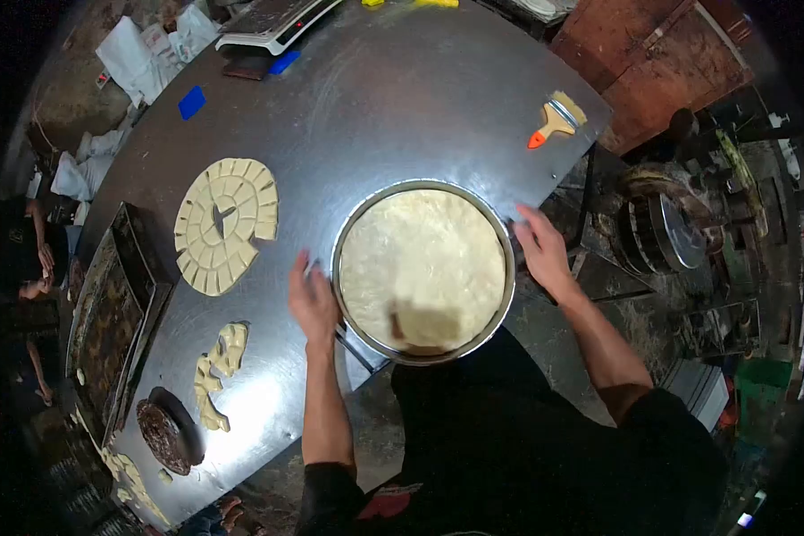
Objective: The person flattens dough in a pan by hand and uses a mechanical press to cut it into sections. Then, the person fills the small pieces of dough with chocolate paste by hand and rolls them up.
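Note:
A round metal pan [364, 338] sits at the table's near edge, right in front of my body. Pale, flat dough [424, 259] covers its inside nearly to the wall, with a shadow across the lower part. My left hand [314, 302] is at the pan's left side, fingers apart and somewhat blurred, close to the rim. On the opposite side my right hand [543, 248] is open, its thumb and fingertips right by the rim. Left of the pan lies a disc of dough [228, 223] cut into many small pieces, with a gap at its lower right.
Dough scraps [214, 375] and a dark round object [163, 436] lie at lower left, beside dark metal trays [107, 330]. A brush [557, 120] rests near the table's right edge. A scale [272, 25] stands at the back. Behind the trays another person's arm [40, 237] shows.

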`<state>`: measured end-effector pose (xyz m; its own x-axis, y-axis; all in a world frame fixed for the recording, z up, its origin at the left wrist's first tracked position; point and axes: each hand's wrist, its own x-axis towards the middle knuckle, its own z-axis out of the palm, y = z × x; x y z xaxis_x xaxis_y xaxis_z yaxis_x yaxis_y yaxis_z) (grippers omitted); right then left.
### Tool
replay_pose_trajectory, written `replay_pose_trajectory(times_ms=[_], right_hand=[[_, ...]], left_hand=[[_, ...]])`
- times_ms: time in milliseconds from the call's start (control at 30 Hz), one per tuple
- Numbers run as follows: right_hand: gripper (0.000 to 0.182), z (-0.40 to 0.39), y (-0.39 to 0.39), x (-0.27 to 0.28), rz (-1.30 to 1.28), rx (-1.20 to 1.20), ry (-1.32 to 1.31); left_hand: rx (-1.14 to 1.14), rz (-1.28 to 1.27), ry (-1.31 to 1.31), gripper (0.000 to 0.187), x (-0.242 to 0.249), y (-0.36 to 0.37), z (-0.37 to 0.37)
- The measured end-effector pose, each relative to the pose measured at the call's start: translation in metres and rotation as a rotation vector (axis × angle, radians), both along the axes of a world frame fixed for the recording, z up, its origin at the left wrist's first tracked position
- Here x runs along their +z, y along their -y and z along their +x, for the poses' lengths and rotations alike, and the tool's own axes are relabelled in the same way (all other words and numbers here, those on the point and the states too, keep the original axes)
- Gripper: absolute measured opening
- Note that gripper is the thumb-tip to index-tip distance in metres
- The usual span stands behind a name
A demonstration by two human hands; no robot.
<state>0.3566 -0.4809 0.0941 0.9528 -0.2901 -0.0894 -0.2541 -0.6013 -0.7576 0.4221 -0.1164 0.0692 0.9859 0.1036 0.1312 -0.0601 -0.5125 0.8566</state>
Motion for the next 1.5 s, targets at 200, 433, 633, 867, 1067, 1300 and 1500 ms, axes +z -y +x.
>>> replay_pose_trajectory(times_ms=[200,433,633,867,1067,1300,1500], right_hand=[[0.049,-0.1,-0.053,-0.062,0.737,-0.26,-0.251],[0.047,-0.158,0.063,-0.102,0.907,-0.715,-0.058],[0.044,-0.295,0.17,-0.148,0.819,-0.797,0.097],[0.038,-0.398,0.261,-0.157,0.869,-0.925,0.041],[0.068,-0.385,0.331,-0.144,0.839,-1.01,0.14],[0.073,-0.37,0.312,-0.172,1.308,-0.707,0.546],[0.092,-0.306,0.335,-0.122,1.602,-1.163,0.41]], left_hand=[[0.171,-0.308,-0.127,0.032,-0.038,0.022,-0.061],[-0.139,-0.464,-0.277,0.045,-0.039,0.13,-0.164],[-0.485,-0.79,-0.923,0.057,-0.083,0.221,-0.217],[-0.552,-0.685,-1.2,0.065,-0.104,0.343,-0.269],[-0.461,-0.861,-1.219,0.07,-0.109,0.447,-0.273],[-0.487,-0.822,-1.114,0.067,-0.15,0.529,-0.241],[-0.484,-0.694,-0.961,0.062,-0.15,0.431,-0.23]])
